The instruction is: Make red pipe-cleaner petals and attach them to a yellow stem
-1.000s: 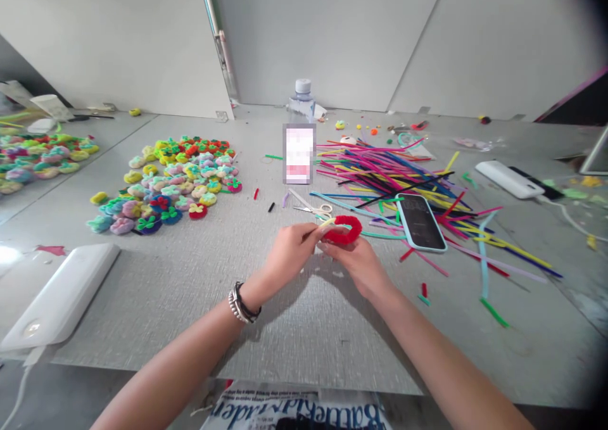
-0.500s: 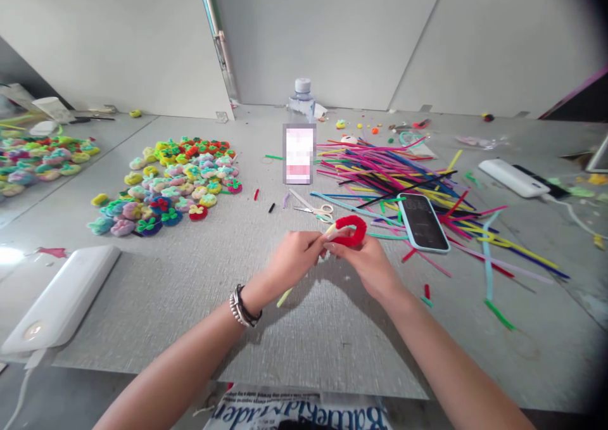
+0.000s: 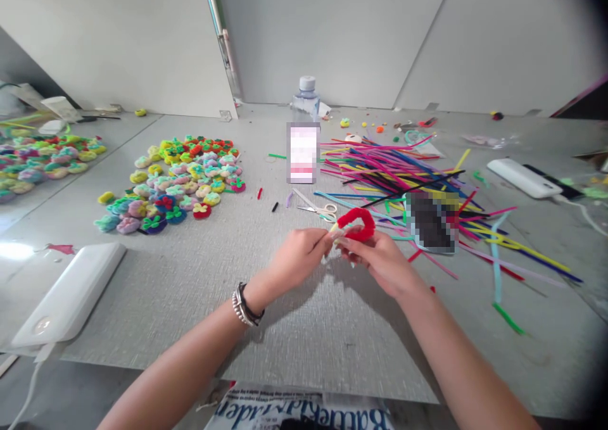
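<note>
A loop of fuzzy red pipe cleaner (image 3: 365, 232) is between my two hands, just above the table. My left hand (image 3: 306, 251) is closed in a pinch where a pale yellow pipe cleaner (image 3: 334, 228) meets the loop's left end. From the right, my right hand (image 3: 380, 259) grips the lower side of the red loop, thumb toward the left fingertips. The fingers cover the joint between the two colours. Just beyond the loop lie scissors (image 3: 327, 212), partly open, and short scraps, among them a purple piece (image 3: 289, 199) and a black piece (image 3: 275, 207).
Loose pipe cleaners (image 3: 384, 167) spread across the right side, beside a blurred-out phone (image 3: 431, 223). Small fuzzy flower shapes (image 3: 178, 180) cover the left. A bottle (image 3: 306, 101) stands behind a pixelated upright screen (image 3: 303, 151). White power banks (image 3: 71, 290) rest at both sides.
Both hands have shifted slightly right with the red loop, and the loop looks more opened out. The yellow tail that showed below my left hand is no longer visible.
</note>
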Tool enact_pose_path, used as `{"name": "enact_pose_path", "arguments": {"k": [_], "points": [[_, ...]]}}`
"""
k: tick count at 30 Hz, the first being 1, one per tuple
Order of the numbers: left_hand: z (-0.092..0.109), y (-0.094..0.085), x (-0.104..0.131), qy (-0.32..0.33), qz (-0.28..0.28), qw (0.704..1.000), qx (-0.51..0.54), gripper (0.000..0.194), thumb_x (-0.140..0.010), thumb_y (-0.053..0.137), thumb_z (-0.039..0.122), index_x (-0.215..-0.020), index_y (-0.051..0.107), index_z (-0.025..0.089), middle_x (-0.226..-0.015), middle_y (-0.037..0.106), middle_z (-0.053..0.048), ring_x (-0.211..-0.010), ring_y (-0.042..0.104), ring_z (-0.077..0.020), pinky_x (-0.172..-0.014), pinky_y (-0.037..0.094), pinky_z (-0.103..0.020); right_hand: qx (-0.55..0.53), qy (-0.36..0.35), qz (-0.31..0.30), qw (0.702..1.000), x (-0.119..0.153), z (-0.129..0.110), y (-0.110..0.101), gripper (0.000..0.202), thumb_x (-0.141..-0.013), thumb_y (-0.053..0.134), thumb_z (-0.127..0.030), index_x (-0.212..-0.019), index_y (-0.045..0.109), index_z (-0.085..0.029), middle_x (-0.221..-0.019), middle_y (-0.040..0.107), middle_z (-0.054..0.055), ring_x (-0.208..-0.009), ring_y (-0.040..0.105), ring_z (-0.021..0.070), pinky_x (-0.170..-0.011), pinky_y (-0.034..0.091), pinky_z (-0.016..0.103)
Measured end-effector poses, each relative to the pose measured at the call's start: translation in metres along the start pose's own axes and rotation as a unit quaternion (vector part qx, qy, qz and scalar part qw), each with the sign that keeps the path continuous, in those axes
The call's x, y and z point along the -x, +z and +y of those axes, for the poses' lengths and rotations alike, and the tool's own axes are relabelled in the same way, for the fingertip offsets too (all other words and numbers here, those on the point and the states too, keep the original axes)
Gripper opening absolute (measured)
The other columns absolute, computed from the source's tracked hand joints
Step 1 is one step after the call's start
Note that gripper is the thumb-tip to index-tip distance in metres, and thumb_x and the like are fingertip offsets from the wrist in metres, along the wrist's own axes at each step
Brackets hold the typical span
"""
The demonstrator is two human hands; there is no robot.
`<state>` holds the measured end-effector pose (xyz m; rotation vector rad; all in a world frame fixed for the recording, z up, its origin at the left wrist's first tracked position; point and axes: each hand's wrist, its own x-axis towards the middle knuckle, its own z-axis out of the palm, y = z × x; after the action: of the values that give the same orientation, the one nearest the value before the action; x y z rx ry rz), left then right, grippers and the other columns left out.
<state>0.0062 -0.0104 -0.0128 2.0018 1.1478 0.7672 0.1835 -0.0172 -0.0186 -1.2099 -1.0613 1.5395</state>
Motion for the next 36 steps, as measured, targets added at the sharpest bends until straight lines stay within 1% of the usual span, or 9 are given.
{"name": "enact_pose_path", "arguments": {"k": [3, 7, 11, 18, 21, 25, 30, 34, 36], "points": [[-0.002, -0.001, 0.000, 0.012, -0.014, 1.000, -0.015, 0.038, -0.100, 0.033, 0.032, -0.074, 0.055, 0.016, -0.062, 0.051, 0.003, -0.056, 0.043, -0.0090, -0.057, 0.032, -0.023, -0.023, 0.016, -0.027, 0.999, 0.000, 0.004, 0.005, 0.027, -0.063, 0.083, -0.042, -0.078, 0.074, -0.021, -0.075, 0.070, 0.002, -0.061, 0.059, 0.0118, -0.058, 0.042, 0.026], [-0.001, -0.009, 0.000, 0.024, -0.051, 0.998, -0.028, 0.033, -0.100, 0.035, 0.029, -0.077, 0.056, 0.016, -0.061, 0.050, 0.004, -0.054, 0.041, -0.0081, -0.054, 0.030, -0.022, -0.038, 0.008, -0.020, 0.999, -0.001, 0.008, 0.003, 0.023, -0.064, 0.083, -0.040, -0.078, 0.075, -0.024, -0.077, 0.070, 0.001, -0.066, 0.057, 0.0113, -0.063, 0.042, 0.026], [-0.001, -0.014, 0.000, 0.039, -0.077, 0.994, -0.072, 0.037, -0.101, 0.034, 0.033, -0.077, 0.056, 0.016, -0.060, 0.050, 0.003, -0.053, 0.040, -0.0084, -0.052, 0.029, -0.022, -0.048, 0.007, -0.010, 0.999, -0.003, 0.010, 0.001, 0.024, -0.062, 0.085, -0.040, -0.075, 0.074, -0.023, -0.077, 0.069, 0.001, -0.066, 0.054, 0.0117, -0.061, 0.040, 0.026], [-0.002, -0.009, 0.003, 0.044, -0.077, 0.979, -0.182, 0.037, -0.100, 0.030, 0.043, -0.095, 0.056, 0.017, -0.066, 0.056, -0.001, -0.056, 0.049, -0.0125, -0.052, 0.029, -0.025, -0.055, 0.018, 0.009, 0.998, -0.002, 0.010, 0.004, 0.029, -0.058, 0.086, -0.042, -0.072, 0.070, -0.022, -0.071, 0.063, 0.000, -0.061, 0.048, 0.0110, -0.059, 0.038, 0.026], [0.003, -0.007, 0.004, 0.033, -0.067, 0.988, -0.136, 0.035, -0.100, 0.031, 0.042, -0.093, 0.054, 0.017, -0.066, 0.054, 0.000, -0.056, 0.048, -0.0117, -0.052, 0.030, -0.024, -0.063, 0.013, 0.016, 0.998, -0.001, 0.008, 0.005, 0.031, -0.057, 0.086, -0.044, -0.074, 0.070, -0.022, -0.074, 0.064, 0.000, -0.062, 0.050, 0.0123, -0.059, 0.040, 0.027], [0.008, -0.003, 0.004, 0.012, -0.052, 0.999, 0.001, 0.035, -0.100, 0.032, 0.040, -0.082, 0.052, 0.017, -0.063, 0.046, 0.003, -0.057, 0.039, -0.0095, -0.054, 0.030, -0.023, -0.080, -0.008, 0.001, 0.997, 0.001, 0.004, 0.006, 0.030, -0.058, 0.086, -0.043, -0.072, 0.070, -0.022, -0.073, 0.065, 0.000, -0.067, 0.054, 0.0133, -0.060, 0.040, 0.026], [0.002, 0.010, 0.001, -0.036, 0.012, 0.992, 0.121, 0.037, -0.096, 0.039, 0.044, -0.074, 0.051, 0.016, -0.064, 0.040, 0.004, -0.060, 0.036, -0.0093, -0.055, 0.028, -0.022, -0.064, -0.044, -0.010, 0.997, 0.000, 0.006, 0.011, 0.021, -0.059, 0.086, -0.036, -0.071, 0.073, -0.024, -0.072, 0.065, -0.001, -0.065, 0.052, 0.0112, -0.059, 0.038, 0.024], [-0.004, 0.016, 0.000, -0.034, 0.022, 0.986, 0.163, 0.034, -0.094, 0.044, 0.042, -0.077, 0.055, 0.014, -0.066, 0.043, 0.003, -0.062, 0.038, -0.0096, -0.056, 0.029, -0.022, -0.030, -0.087, 0.005, 0.996, 0.000, 0.008, 0.013, 0.019, -0.059, 0.086, -0.032, -0.071, 0.074, -0.023, -0.072, 0.066, 0.000, -0.064, 0.054, 0.0117, -0.061, 0.042, 0.026], [-0.004, 0.013, 0.001, -0.030, 0.017, 0.988, 0.152, 0.033, -0.094, 0.043, 0.040, -0.077, 0.055, 0.014, -0.067, 0.045, 0.003, -0.063, 0.039, -0.0098, -0.057, 0.030, -0.022, -0.019, -0.081, 0.015, 0.996, 0.000, 0.007, 0.012, 0.020, -0.060, 0.085, -0.033, -0.072, 0.074, -0.022, -0.074, 0.068, 0.002, -0.066, 0.057, 0.0138, -0.063, 0.045, 0.028]]}}
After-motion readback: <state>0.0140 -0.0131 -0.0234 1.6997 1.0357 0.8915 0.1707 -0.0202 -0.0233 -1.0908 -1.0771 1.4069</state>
